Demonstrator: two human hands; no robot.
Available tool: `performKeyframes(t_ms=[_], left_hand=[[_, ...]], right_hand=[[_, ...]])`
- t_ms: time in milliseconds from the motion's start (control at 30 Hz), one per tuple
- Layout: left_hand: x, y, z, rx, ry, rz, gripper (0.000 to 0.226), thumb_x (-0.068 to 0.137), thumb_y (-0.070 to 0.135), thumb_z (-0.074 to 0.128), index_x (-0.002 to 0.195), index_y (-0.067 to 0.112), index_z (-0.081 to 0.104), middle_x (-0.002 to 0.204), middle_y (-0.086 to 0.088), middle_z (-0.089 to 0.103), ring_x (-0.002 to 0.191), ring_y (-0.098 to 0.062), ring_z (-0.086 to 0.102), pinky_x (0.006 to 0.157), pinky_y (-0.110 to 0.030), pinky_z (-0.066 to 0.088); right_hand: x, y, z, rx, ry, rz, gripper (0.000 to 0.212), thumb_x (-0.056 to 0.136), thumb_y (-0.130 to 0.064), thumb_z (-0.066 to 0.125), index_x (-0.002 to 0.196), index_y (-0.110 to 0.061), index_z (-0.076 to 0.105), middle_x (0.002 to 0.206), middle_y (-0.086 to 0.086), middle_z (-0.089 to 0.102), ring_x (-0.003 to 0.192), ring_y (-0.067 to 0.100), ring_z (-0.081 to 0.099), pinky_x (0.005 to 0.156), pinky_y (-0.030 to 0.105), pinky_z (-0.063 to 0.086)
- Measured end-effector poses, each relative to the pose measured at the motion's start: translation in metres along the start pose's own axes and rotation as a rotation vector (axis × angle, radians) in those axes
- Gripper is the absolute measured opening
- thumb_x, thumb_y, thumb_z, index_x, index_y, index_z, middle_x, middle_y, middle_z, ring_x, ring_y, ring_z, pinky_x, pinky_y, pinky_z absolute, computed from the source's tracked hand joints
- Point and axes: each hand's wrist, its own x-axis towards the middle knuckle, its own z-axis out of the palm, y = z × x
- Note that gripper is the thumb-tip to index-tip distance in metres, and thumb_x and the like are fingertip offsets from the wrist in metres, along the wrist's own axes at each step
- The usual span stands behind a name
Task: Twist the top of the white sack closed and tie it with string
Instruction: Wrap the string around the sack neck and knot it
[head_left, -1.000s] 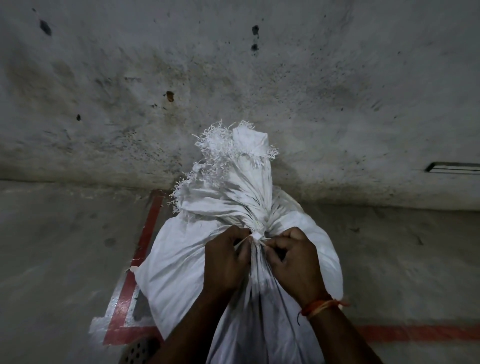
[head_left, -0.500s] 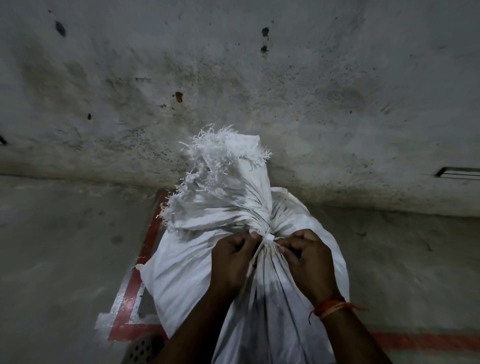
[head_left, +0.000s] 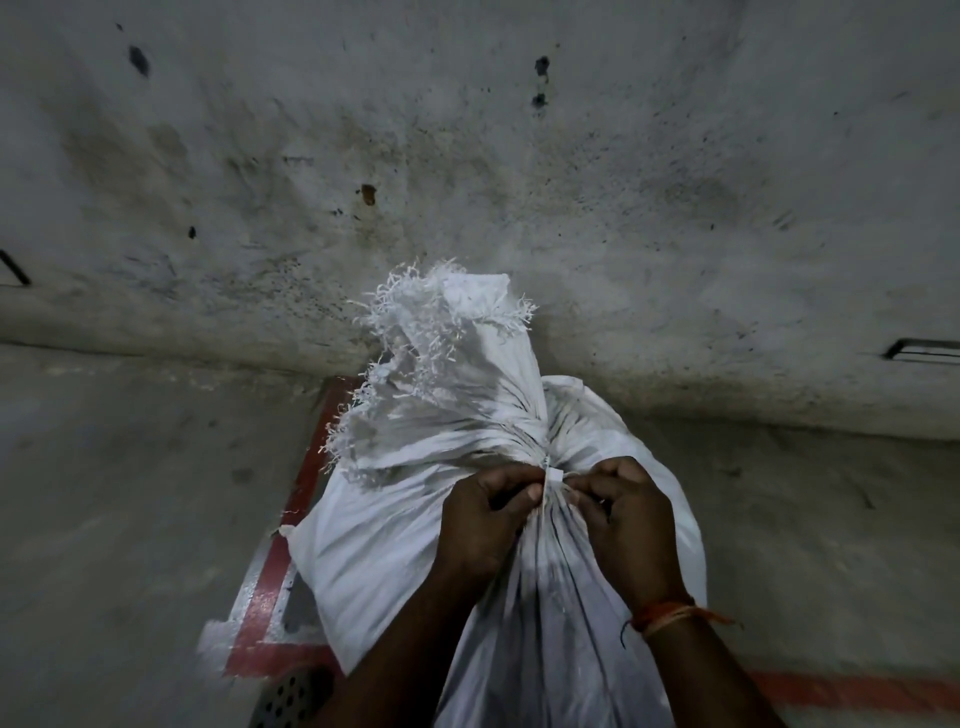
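A full white woven sack stands on the floor in front of me, its top gathered and twisted into a neck. Above the neck the frayed mouth of the sack fans out. A pale string is wound round the neck, with a small knot showing between my hands. My left hand pinches the string just left of the knot. My right hand, with a red thread on its wrist, pinches the string on the right side. Both hands press against the sack.
A stained grey concrete wall rises right behind the sack. Red floor lines edged in white run under and beside the sack. A perforated round metal drain cover lies at the lower left. A dark slot marks the wall at right.
The sack's frayed top has swung a little to the left. My hands stay at the neck, working the string, and the knot now shows between them.
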Motion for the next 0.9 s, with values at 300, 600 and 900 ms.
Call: performKeyframes(t_ms=[300, 600, 900], left_hand=[[0.0015, 0.0011, 0.0023, -0.049, 0.008, 0.002, 0.013, 0.092, 0.008, 0.068, 0.103, 0.012, 0.074, 0.099, -0.006, 0.078, 0.092, -0.015, 0.073, 0.081, -0.031, 0.054], [0.0027, -0.0018, 0.0019, -0.033, -0.014, 0.016, 0.015, 0.093, 0.017, 0.065, 0.101, 0.018, 0.077, 0.098, -0.006, 0.079, 0.096, -0.027, 0.074, 0.090, -0.046, 0.057], [0.0035, -0.0057, -0.0025, 0.038, 0.014, -0.024, 0.011, 0.093, 0.011, 0.066, 0.086, 0.012, 0.075, 0.078, -0.007, 0.075, 0.068, -0.009, 0.064, 0.064, -0.028, 0.050]], right_hand=[[-0.0011, -0.0046, 0.0013, -0.011, 0.033, -0.032, 0.009, 0.086, -0.010, 0.072, 0.093, -0.012, 0.079, 0.106, -0.002, 0.058, 0.097, 0.009, 0.055, 0.088, 0.017, 0.041], [0.0015, -0.0037, -0.0028, 0.083, 0.037, -0.078, 0.015, 0.080, -0.008, 0.078, 0.083, -0.022, 0.075, 0.086, -0.010, 0.070, 0.085, 0.002, 0.065, 0.078, 0.018, 0.052], [-0.0016, -0.0054, 0.0033, 0.173, -0.012, -0.016, 0.014, 0.076, -0.009, 0.081, 0.079, -0.021, 0.075, 0.082, -0.011, 0.070, 0.081, 0.003, 0.066, 0.075, 0.028, 0.057]])
